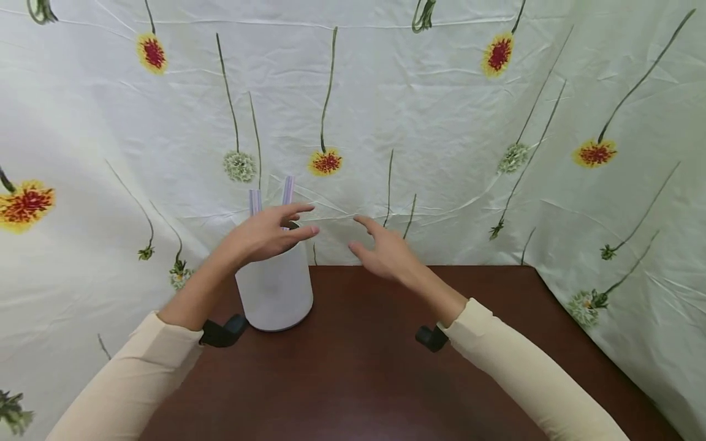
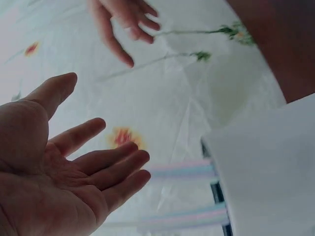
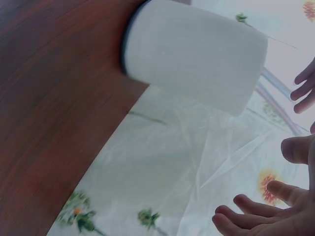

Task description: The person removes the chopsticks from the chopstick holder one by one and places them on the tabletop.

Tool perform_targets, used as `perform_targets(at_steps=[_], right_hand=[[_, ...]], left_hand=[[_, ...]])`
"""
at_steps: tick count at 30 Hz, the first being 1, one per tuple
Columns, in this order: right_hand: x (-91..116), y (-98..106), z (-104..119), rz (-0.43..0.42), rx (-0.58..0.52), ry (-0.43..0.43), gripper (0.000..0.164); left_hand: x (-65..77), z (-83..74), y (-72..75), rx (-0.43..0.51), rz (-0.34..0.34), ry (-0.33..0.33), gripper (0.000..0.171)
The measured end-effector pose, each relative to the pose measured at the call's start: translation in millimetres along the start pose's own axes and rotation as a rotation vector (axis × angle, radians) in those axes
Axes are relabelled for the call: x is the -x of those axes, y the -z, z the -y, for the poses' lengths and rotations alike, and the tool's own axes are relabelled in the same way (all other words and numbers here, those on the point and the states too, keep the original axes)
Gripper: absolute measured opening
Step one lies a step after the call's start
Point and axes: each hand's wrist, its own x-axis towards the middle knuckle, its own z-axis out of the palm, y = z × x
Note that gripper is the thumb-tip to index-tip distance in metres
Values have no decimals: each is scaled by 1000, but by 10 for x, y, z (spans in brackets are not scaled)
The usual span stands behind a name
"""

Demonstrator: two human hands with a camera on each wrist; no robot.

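Note:
A white cylindrical container (image 1: pixel 274 294) stands upright on the table, with striped pastel strips (image 1: pixel 288 190) rising out of its top. My left hand (image 1: pixel 270 233) hovers at the container's rim in the head view and hides part of it. Its fingers are spread and hold nothing, as the left wrist view shows. My right hand (image 1: pixel 386 248) is raised to the right of the container, fingers extended and apart, with nothing in it. The right wrist view shows the container (image 3: pixel 197 54) and part of that hand (image 3: pixel 275 211).
The dark brown table (image 1: pixel 353 367) reaches back to a white cloth (image 1: pixel 441 122) printed with flowers, which hangs behind and along the sides. A black wrist mount (image 1: pixel 223 332) sits under the left sleeve, another mount (image 1: pixel 432 338) under the right.

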Motion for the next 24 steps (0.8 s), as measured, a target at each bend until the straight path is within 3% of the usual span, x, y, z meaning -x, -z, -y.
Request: perform_targets(at_steps=[6, 13, 18, 24], right_hand=[[-172, -67, 242, -10, -100, 36, 58], [-358, -204, 430, -58, -312, 8, 50], [-450, -342, 494, -55, -411, -56, 51], [-491, -537, 538, -47, -518, -129, 52]], left_hand=[[96, 240, 407, 111, 8, 59, 67], [195, 722, 739, 282, -99, 97, 65], [191, 1081, 761, 346, -132, 174, 67], [121, 1418, 594, 499, -119, 293, 73]])
